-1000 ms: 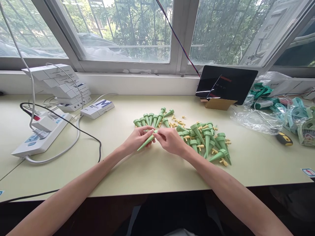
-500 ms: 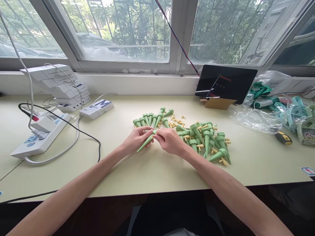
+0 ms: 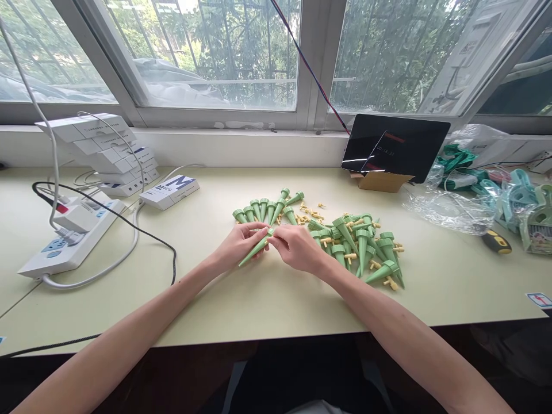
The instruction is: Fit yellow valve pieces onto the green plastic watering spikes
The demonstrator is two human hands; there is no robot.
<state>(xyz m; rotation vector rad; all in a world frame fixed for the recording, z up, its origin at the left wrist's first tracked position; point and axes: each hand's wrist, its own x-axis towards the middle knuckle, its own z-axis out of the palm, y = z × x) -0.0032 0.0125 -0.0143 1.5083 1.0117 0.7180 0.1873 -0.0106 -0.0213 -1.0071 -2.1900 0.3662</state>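
A green plastic watering spike (image 3: 254, 251) is held in my left hand (image 3: 235, 246), its point slanting down to the left above the table. My left fingers are closed around its upper part. My right hand (image 3: 299, 247) is pinched at the capped end of the same spike; the fingertips hide what exactly lies between them. Just behind my hands lies a loose row of green spikes (image 3: 264, 206). To the right of my right hand is a heap of spikes with yellow valves (image 3: 363, 247). Small loose yellow valves (image 3: 311, 213) are scattered between the two groups.
On the left stand a power strip (image 3: 73, 238) with cables, stacked white boxes (image 3: 116, 152) and a single box (image 3: 170, 191). A tablet (image 3: 394, 146) leans on a cardboard stand (image 3: 383, 181). Clear plastic wrap (image 3: 448, 211), a yellow-black tool (image 3: 497, 242) and clips (image 3: 513, 198) lie to the right.
The spike's tip has shifted very slightly left and up. Both hands keep nearly the same place and hold, and the piles look unchanged.
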